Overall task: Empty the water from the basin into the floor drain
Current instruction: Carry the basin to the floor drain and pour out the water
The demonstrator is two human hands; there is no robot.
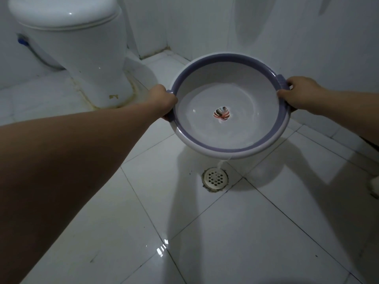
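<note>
A round white basin (209,149) with a purple rim band and a leaf picture on its bottom hangs tilted toward me above the tiled floor. My left hand (162,101) grips its left handle and my right hand (297,94) grips its right handle. Water lies in the basin's lower half, and a thin stream (220,163) runs over the near rim. The stream falls onto the round grated floor drain (215,178) just below the basin.
A white toilet (78,48) stands at the back left, with a hose and blue fitting (22,42) beside it. Tiled walls close the corner behind the basin. The white floor tiles (246,232) near me look wet and shiny.
</note>
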